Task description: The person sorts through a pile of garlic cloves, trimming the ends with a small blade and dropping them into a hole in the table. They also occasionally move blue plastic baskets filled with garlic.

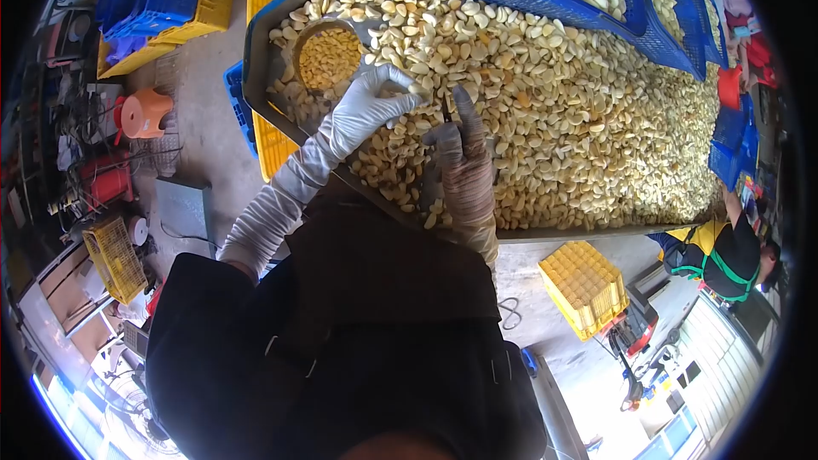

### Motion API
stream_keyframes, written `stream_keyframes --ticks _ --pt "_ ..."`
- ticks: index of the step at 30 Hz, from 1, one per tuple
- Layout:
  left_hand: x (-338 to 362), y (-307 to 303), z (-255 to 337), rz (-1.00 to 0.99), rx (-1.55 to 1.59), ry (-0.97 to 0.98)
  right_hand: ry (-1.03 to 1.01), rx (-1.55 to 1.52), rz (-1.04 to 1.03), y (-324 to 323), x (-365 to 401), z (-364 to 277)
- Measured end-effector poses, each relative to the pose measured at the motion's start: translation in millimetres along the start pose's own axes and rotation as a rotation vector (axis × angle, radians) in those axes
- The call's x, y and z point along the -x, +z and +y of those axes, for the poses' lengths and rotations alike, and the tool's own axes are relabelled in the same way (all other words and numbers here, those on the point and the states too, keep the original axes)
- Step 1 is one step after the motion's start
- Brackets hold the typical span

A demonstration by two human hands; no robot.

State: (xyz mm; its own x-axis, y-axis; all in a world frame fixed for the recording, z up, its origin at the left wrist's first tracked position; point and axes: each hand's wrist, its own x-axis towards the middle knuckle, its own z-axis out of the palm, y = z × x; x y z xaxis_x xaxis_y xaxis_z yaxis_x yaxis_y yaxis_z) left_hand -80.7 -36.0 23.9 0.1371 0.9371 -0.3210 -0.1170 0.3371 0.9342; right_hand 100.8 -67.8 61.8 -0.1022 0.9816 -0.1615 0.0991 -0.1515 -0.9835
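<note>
The near rim of the metal table (pixel 554 233) runs just past my dark clothes (pixel 375 264), and my forearms reach across it, so a sleeve brushing low there could sweep loose pieces over the edge. My gloved right hand (pixel 469 162) is closed around what looks like a small knife (pixel 446 111), its index finger stretched out alongside the dark, narrow blade. My gloved left hand (pixel 362 109) is pinched shut, thumb against fingertips, on a pale clove (pixel 417 89) just beside that blade. That closeness is the main danger as I judge it: if the clove is slick or turns in my pinch, the edge could skid off it into my left fingertips, and thin gloves would probably do little to stop it. The glove fabric could also slide on the knife and let it twist. A clove that pops free would drop among the loose cloves (pixel 579 128) spread thickly under and beyond my hands, and be hard to pick out again. The round bowl (pixel 300 53) of yellowish pieces stands beyond my left wrist; a careless elbow or cuff could tip it and mix the two. Farther off, the heaped blue basket (pixel 545 7) could shed cloves over its side if knocked.
</note>
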Motion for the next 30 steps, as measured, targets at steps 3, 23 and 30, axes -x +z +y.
stream_keyframes --ticks 3,23,30 --pt "13 8 7 0.121 -0.366 0.231 -0.097 0.225 -0.035 0 2 5" --pt "37 27 3 0.062 -0.066 0.052 0.131 0.103 -0.076 1 25 -6" --pt "37 23 -10 0.037 -0.193 0.31 0.171 0.046 -0.053 -5 26 16"
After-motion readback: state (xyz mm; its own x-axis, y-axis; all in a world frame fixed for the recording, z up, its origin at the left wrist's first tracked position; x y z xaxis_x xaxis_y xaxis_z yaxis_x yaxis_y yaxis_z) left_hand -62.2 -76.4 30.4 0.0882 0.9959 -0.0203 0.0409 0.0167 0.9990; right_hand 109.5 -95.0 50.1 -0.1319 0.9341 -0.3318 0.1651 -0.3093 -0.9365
